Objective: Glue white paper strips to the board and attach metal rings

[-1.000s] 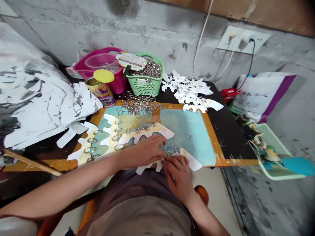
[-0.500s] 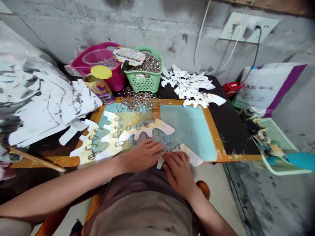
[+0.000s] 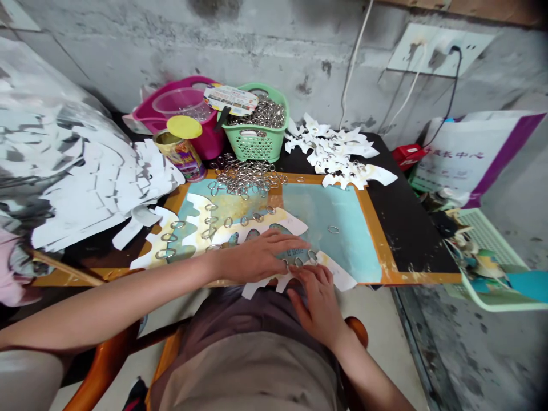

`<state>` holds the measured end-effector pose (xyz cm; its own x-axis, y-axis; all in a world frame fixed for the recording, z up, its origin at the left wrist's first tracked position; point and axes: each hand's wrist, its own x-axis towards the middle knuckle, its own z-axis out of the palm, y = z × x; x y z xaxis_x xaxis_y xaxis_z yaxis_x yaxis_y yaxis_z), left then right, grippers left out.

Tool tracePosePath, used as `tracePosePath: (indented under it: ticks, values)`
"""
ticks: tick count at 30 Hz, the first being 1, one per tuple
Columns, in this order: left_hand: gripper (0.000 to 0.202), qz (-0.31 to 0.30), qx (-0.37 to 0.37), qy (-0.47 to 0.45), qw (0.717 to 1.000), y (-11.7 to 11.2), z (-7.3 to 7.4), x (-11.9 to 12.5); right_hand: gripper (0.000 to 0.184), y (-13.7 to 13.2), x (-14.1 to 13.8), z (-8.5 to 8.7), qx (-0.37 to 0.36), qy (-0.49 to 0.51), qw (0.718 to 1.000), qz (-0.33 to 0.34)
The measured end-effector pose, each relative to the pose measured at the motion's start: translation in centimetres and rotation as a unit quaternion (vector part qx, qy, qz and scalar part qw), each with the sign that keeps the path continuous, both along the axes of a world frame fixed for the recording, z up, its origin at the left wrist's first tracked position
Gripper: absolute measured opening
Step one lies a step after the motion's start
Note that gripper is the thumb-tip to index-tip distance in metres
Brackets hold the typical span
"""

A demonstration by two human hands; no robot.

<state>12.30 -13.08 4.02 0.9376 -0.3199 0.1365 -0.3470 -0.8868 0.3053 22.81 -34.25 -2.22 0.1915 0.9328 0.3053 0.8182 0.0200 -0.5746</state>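
Observation:
Close to the table's front edge, a white scalloped paper cutout (image 3: pixel 340 274) with metal rings (image 3: pixel 312 256) along it lies partly under both hands. My left hand (image 3: pixel 259 254) stretches flat over its left part, fingers pointing right. My right hand (image 3: pixel 314 288) rests its fingertips on the cutout's middle, its thumb spread apart below; its grip is partly hidden. Just beyond my left hand, another ringed cutout (image 3: pixel 286 220) lies on the light-blue board (image 3: pixel 342 205). More ringed cutouts (image 3: pixel 199 225) lie to the left. A single loose ring (image 3: pixel 333 229) sits on the board's right.
Loose metal rings (image 3: pixel 246 177) are heaped behind the board, before a green basket (image 3: pixel 252 142) of rings, a pink basket (image 3: pixel 212 140) and a tin (image 3: pixel 182 157). Cutouts pile up at left (image 3: pixel 94 188) and back right (image 3: pixel 338 148). A pale green crate (image 3: pixel 492 228) stands right.
My left hand has shifted slightly up and right, its fingers more stretched out, uncovering the cutout's left end. My right hand stays nearly in place. The view has moved slightly.

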Motion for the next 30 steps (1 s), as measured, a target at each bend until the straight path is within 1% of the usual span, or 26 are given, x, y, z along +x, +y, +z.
tracePosePath:
  ticks: [2,4,6,8,9,11,13,14,16,17,19,22,24,27,30]
  values:
    - [0.020,-0.001,0.018,-0.001,1.000,-0.1,-0.3,-0.2,0.038,0.0,0.0,-0.1,0.003,0.005,1.000,-0.009]
    - [0.023,-0.001,0.046,-0.026,0.999,-0.3,-1.0,-0.7,0.038,0.1,-0.1,-0.1,-0.001,-0.002,1.000,-0.010]
    - [0.023,0.000,0.073,-0.061,0.996,-0.4,-1.9,-1.5,0.037,0.2,-0.1,0.1,-0.011,-0.010,1.000,-0.011]
    - [0.022,0.014,0.086,-0.085,0.993,-0.5,-2.5,-2.5,0.035,0.2,-0.1,0.3,-0.020,-0.018,1.000,-0.007]
    - [0.020,0.028,0.087,-0.088,0.992,-0.6,-2.5,-3.0,0.035,0.2,-0.1,0.4,-0.020,-0.022,1.000,-0.003]
    - [0.016,0.067,0.076,-0.078,0.992,-0.9,-2.1,-3.6,0.034,0.2,-0.1,0.4,-0.012,-0.030,0.999,0.005]
    - [0.023,0.092,0.051,-0.059,0.993,-1.0,-1.4,-3.5,0.035,0.2,0.0,0.3,0.001,-0.037,0.999,0.008]
    - [0.029,0.089,0.037,-0.048,0.994,-1.1,-1.1,-3.2,0.035,0.2,0.0,0.3,0.003,-0.040,0.999,0.008]
    - [0.036,0.049,0.010,-0.033,0.998,-1.0,-0.8,-2.3,0.036,0.2,0.1,0.4,-0.003,-0.047,0.999,0.010]
    - [0.036,0.024,-0.003,-0.026,0.999,-0.9,-0.8,-1.8,0.037,0.2,0.1,0.4,-0.008,-0.050,0.999,0.013]
    - [0.033,-0.003,-0.024,-0.011,1.000,-0.6,-1.0,-0.9,0.038,0.2,0.2,0.5,-0.016,-0.052,0.998,0.018]
    - [0.032,-0.011,-0.045,-0.004,0.999,-0.2,-1.2,-0.4,0.036,0.1,0.3,0.4,-0.010,-0.044,0.999,0.027]
    - [0.034,-0.020,-0.058,-0.008,0.998,-0.1,-1.2,-0.4,0.036,0.1,0.3,0.2,0.005,-0.024,1.000,0.019]
    - [0.036,-0.021,-0.064,-0.011,0.998,-0.1,-1.4,-0.7,0.036,0.1,0.1,-0.1,0.019,0.005,1.000,-0.011]
    - [0.028,-0.005,-0.053,-0.044,0.998,-0.4,-2.2,-1.0,0.026,0.6,-0.4,0.2,0.011,0.012,0.999,-0.045]
